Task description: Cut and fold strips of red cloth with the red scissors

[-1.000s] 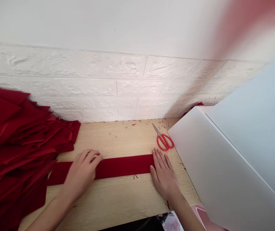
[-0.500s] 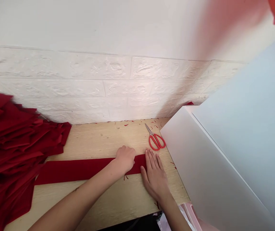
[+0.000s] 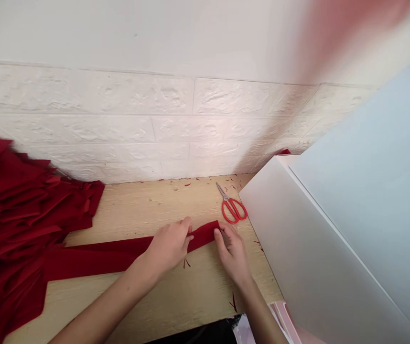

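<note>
A long dark red fabric strip (image 3: 90, 260) runs across the wooden table from the left toward my hands. Its right part is folded narrower lengthwise and lifted a little. My left hand (image 3: 171, 243) is closed on the strip's upper edge, with its fingertips pinching the fold. At the strip's right end, my right hand (image 3: 233, 253) pinches the corner between thumb and fingers. Just beyond my right hand lie scissors (image 3: 231, 205) with red handles, blades pointing away toward the wall.
A big heap of red fabric pieces (image 3: 15, 224) fills the table's left side. A white panel or box (image 3: 284, 210) borders the right. Behind stands a white brick-patterned wall (image 3: 119, 95). Small red scraps (image 3: 187, 185) are scattered on the wooden table (image 3: 136, 205).
The strip lay flat under both hands; now its right part is raised and folded narrower. My right hand has gone from lying flat to pinching the end. My left hand moved slightly left.
</note>
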The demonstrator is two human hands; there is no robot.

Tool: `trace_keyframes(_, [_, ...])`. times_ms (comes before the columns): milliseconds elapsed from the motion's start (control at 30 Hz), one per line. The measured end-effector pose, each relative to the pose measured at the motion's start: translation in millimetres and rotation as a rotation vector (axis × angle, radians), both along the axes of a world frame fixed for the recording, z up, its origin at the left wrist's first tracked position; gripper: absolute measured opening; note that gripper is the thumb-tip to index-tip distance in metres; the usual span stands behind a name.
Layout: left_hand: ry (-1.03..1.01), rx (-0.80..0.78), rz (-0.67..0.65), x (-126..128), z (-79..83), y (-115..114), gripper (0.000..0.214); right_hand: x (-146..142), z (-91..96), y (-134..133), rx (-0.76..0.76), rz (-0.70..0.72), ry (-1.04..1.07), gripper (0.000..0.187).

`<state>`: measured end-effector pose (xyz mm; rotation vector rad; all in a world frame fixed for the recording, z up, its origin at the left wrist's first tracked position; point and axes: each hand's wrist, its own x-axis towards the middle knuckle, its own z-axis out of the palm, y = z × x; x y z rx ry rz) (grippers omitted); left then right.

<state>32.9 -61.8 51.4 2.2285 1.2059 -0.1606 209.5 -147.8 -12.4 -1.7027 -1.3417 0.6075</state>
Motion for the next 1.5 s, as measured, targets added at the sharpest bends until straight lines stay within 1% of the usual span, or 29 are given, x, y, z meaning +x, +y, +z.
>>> trace_keyframes(100, [-0.105,-0.059,0.093,-12.0,11.4,5.1,0.002,-6.9,12.8,23.5,0.008,0.031,0.173,0.033])
trace_keyframes(200, [-0.231,-0.181,0.169,-21.5,25.7,12.3,0.008,-11.9,24.9,46.2,0.027,0.087,0.272,0.033])
trace_keyframes(267, [-0.310,-0.279,0.214,-27.1,28.9,17.5,0.014,-14.3,30.0,59.3,0.027,0.136,0.295,0.033])
trace_keyframes(333, [-0.367,-0.346,0.248,-32.6,23.2,22.6,0.022,-16.6,30.2,69.4,0.020,0.176,0.284,0.033])
trace_keyframes(400, [-0.393,-0.354,0.248,-37.5,10.1,27.5,0.027,-18.7,25.1,76.2,0.010,0.198,0.239,0.033])
trace_keyframes(500, [-0.377,-0.309,0.173,-40.5,-11.7,34.9,0.025,-21.1,12.1,81.5,0.006,0.209,0.157,0.032])
trace_keyframes(567, [-0.371,-0.256,0.129,-37.3,-21.5,40.0,0.029,-22.0,4.5,83.1,0.016,0.223,0.104,0.030])
trace_keyframes(633, [-0.412,-0.199,0.139,-29.8,-27.6,45.0,0.033,-22.2,0.0,84.0,0.032,0.235,0.058,0.028])
trace_keyframes(733, [-0.527,-0.208,0.175,-14.3,-34.6,49.3,0.038,-20.5,-1.6,84.5,0.056,0.226,0.013,0.028])
trace_keyframes(800, [-0.595,-0.259,0.177,-5.3,-39.0,48.6,0.040,-17.4,-1.6,83.8,0.080,0.200,0.011,0.028])
trace_keyframes(900, [-0.670,-0.400,0.145,-0.5,-41.5,44.3,0.044,-9.7,-2.5,81.0,0.118,0.128,0.042,0.029])
trace_keyframes(967, [-0.633,-0.518,0.073,-5.1,-37.2,42.6,0.046,-3.5,-3.5,78.5,0.129,0.064,0.080,0.030])
trace_keyframes(1033, [-0.505,-0.570,-0.028,-15.0,-27.4,43.3,0.044,2.4,-4.4,76.8,0.141,0.000,0.127,0.030])
trace_keyframes(1067, [-0.419,-0.546,-0.071,-21.2,-20.8,44.5,0.042,5.1,-4.6,76.6,0.152,-0.031,0.153,0.031])
trace_keyframes(1167, [-0.161,-0.375,-0.146,-40.7,1.0,48.3,0.037,11.2,-5.6,78.3,0.201,-0.158,0.227,0.034])
trace_keyframes(1233, [-0.052,-0.344,-0.160,-52.2,13.5,48.9,0.040,13.0,-7.2,80.6,0.221,-0.251,0.268,0.037])
trace_keyframes(1300, [-0.034,-0.400,-0.151,-62.9,22.1,47.2,0.041,12.2,-9.9,82.7,0.219,-0.297,0.302,0.039])
trace_keyframes(1333, [-0.053,-0.443,-0.139,-68.6,24.6,45.8,0.039,11.1,-11.7,83.5,0.209,-0.294,0.313,0.039])
trace_keyframes(1400, [-0.117,-0.536,-0.124,-81.9,25.8,42.4,0.034,8.2,-15.6,85.0,0.186,-0.258,0.321,0.038])
trace_keyframes(1433, [-0.129,-0.556,-0.111,-90.0,24.3,40.5,0.034,6.8,-17.5,85.8,0.175,-0.238,0.322,0.038])
trace_keyframes(1500, [-0.069,-0.498,-0.051,-109.2,17.0,35.6,0.046,5.3,-21.0,87.6,0.158,-0.214,0.320,0.038])
